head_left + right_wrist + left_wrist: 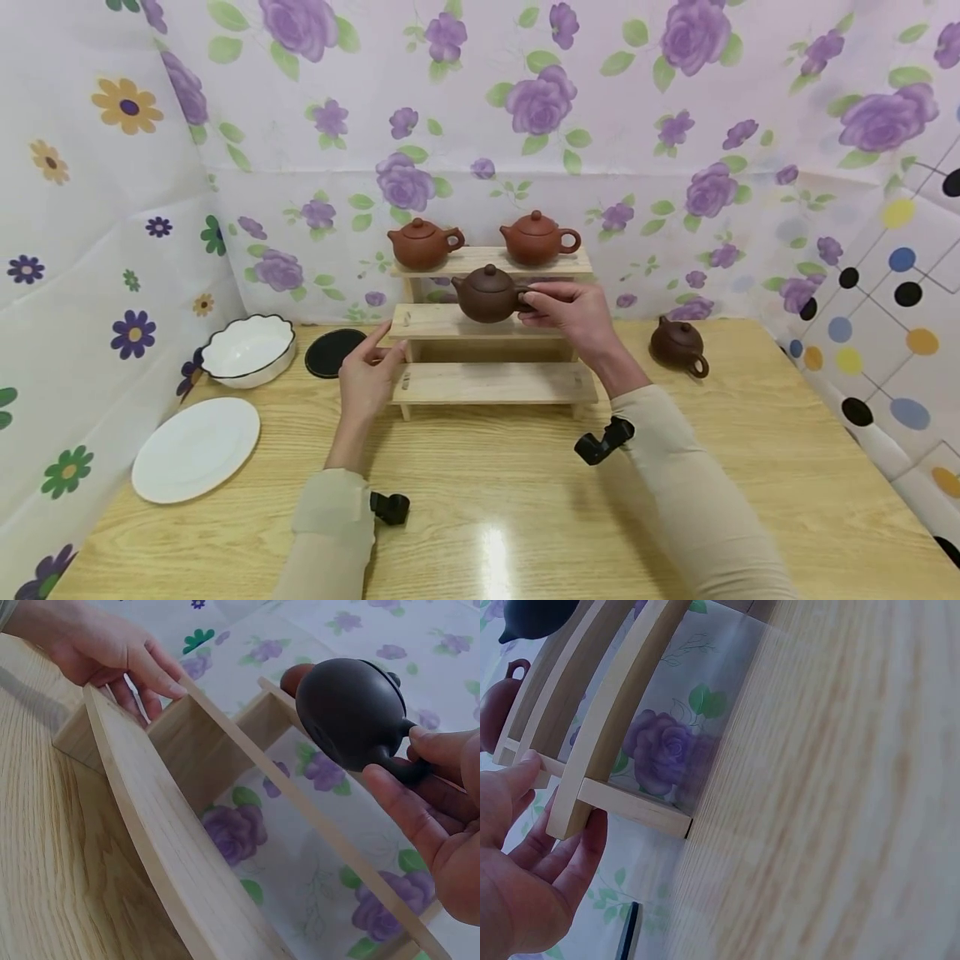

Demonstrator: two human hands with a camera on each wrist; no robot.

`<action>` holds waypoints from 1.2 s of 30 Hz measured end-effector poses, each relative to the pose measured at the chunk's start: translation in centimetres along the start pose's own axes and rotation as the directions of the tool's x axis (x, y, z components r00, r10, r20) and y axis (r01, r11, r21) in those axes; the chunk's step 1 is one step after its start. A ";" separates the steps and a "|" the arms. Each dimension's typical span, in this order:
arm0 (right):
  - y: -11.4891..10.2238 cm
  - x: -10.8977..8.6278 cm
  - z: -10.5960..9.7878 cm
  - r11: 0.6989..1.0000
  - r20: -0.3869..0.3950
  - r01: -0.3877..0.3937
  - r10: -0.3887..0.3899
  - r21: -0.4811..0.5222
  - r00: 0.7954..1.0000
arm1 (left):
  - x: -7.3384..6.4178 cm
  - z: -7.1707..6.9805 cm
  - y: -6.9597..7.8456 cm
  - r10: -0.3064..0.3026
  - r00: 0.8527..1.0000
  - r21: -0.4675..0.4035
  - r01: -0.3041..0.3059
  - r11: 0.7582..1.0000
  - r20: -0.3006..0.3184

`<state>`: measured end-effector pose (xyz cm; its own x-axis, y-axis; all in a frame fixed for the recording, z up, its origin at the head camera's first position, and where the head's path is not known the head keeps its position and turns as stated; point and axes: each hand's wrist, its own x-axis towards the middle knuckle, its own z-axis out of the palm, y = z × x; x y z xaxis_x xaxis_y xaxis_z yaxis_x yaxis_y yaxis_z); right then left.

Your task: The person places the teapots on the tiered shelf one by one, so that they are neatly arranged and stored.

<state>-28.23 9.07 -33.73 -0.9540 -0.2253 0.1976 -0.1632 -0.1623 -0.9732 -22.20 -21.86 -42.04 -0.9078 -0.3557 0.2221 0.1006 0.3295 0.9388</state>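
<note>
My right hand (pixel 567 315) pinches the handle of a dark brown teapot (pixel 487 296) between thumb and fingers. The teapot is upright, close over the middle step of a three-step wooden stand (pixel 491 383), its spout to the left. Seen from the right wrist, its round underside overhangs the stand's slats. At the stand's left end, my left hand (pixel 367 379) grips the side, fingers around the wood in the left wrist view. Two reddish-brown teapots, one at left (pixel 422 246) and one at right (pixel 536 240), sit on the top step.
Another dark brown teapot (pixel 677 344) rests on the wooden table (pixel 480 500) to the right. On the left are a white scalloped bowl (pixel 247 350), a white plate (pixel 197 450) and a black round disc (pixel 333 353). Floral cloth (pixel 480 108) hangs behind the stand.
</note>
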 end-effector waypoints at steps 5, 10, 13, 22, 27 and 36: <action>0.1 0.4 0.9 1.000 0.014 -0.013 0.013 0.009 1.000 | 0.0 0.0 0.0 0.005 1.000 -0.002 -0.005 1.000 -0.001; 0.2 0.8 1.7 1.000 0.033 -0.007 0.007 0.000 0.999 | -0.1 0.1 0.1 0.006 1.000 -0.015 -0.006 1.000 -0.005; 0.2 1.0 2.2 1.000 0.048 0.005 -0.005 -0.011 0.999 | 0.0 0.2 0.0 0.006 1.000 -0.021 -0.006 1.000 -0.005; 0.6 1.6 3.8 1.000 0.083 -0.006 0.006 0.001 0.997 | 0.0 0.1 -0.1 0.008 1.000 -0.030 -0.008 1.000 0.001; 0.8 1.9 4.7 1.000 0.108 -0.003 0.004 -0.012 0.994 | 0.0 0.1 -0.1 -0.004 1.000 -0.030 0.004 1.000 0.007; 1.2 2.7 5.9 0.998 0.119 -0.018 0.025 -0.063 0.993 | 0.1 0.1 -0.1 0.013 1.000 -0.036 -0.013 0.999 -0.002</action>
<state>-29.54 2.61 -33.65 -0.9213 -0.3416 0.1856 -0.1617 -0.0972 -0.9820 -22.36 -21.89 -42.11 -0.9057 -0.3527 0.2352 0.1273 0.3030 0.9445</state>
